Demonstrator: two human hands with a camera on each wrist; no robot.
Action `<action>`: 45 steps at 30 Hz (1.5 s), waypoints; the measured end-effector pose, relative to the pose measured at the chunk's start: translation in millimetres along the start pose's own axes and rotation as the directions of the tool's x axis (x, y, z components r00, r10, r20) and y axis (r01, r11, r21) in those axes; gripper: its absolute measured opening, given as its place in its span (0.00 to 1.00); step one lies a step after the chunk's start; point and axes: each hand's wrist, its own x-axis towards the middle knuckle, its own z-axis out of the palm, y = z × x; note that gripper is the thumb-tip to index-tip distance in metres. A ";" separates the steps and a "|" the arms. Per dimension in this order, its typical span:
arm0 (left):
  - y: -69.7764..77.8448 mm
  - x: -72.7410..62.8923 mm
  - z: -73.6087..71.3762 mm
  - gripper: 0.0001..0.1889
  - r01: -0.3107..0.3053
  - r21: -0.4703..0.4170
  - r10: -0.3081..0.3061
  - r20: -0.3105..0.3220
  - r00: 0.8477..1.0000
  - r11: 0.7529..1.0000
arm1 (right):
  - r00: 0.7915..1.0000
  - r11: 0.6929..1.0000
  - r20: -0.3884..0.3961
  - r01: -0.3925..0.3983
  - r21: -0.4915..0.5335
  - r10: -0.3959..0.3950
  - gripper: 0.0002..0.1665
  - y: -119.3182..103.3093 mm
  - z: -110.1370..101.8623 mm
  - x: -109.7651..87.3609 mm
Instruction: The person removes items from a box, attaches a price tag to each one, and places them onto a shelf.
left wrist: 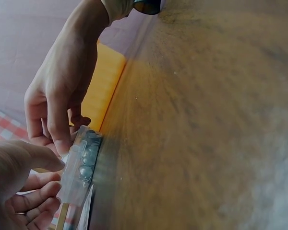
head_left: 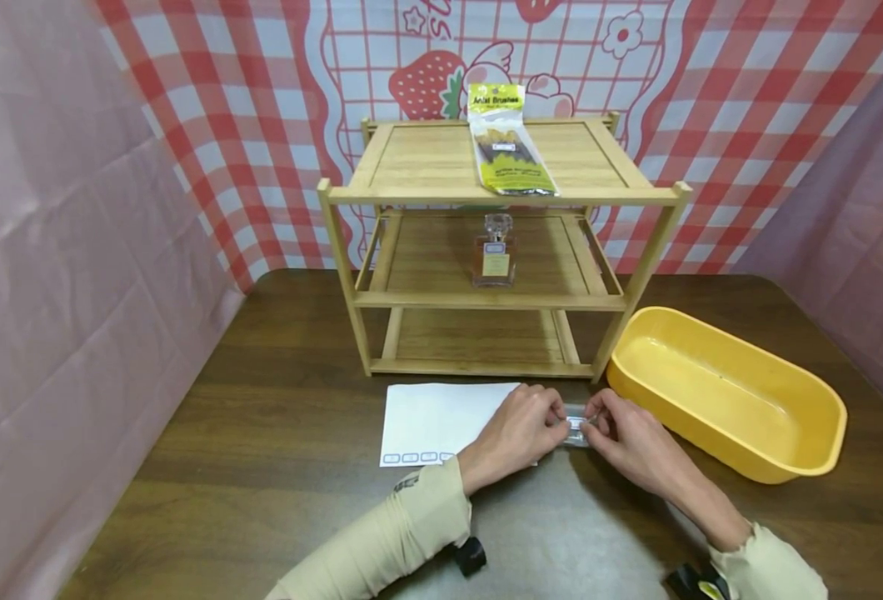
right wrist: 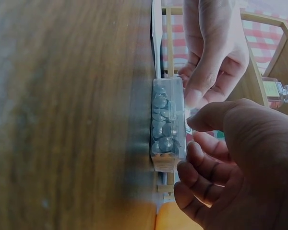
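A small clear plastic box (right wrist: 169, 124) of round, silvery domed pieces, which look like thumbtacks, lies on the table. On its top is a small white label with a blue border (head_left: 575, 422). My left hand (head_left: 520, 427) pinches the label's left end between thumb and forefinger. At the other end, my right hand (head_left: 627, 435) pinches it the same way. Both thumbs are close to the box lid. Left of the box lies a white sheet (head_left: 441, 417) with several similar labels along its near edge, partly covered by my left hand.
Behind stands a three-tier wooden rack (head_left: 486, 300). A perfume bottle (head_left: 495, 258) is on its middle shelf, and a yellow packet of artist brushes (head_left: 512, 154) lies on top. To the right sits a yellow plastic basin (head_left: 726, 400), close to the rack's leg.
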 end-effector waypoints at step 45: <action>-17.7 -3.0 -8.5 0.28 -0.007 -0.082 0.023 0.200 0.979 0.997 | 0.977 0.977 -0.016 0.213 0.033 -0.212 0.36 23.9 -3.3 -15.2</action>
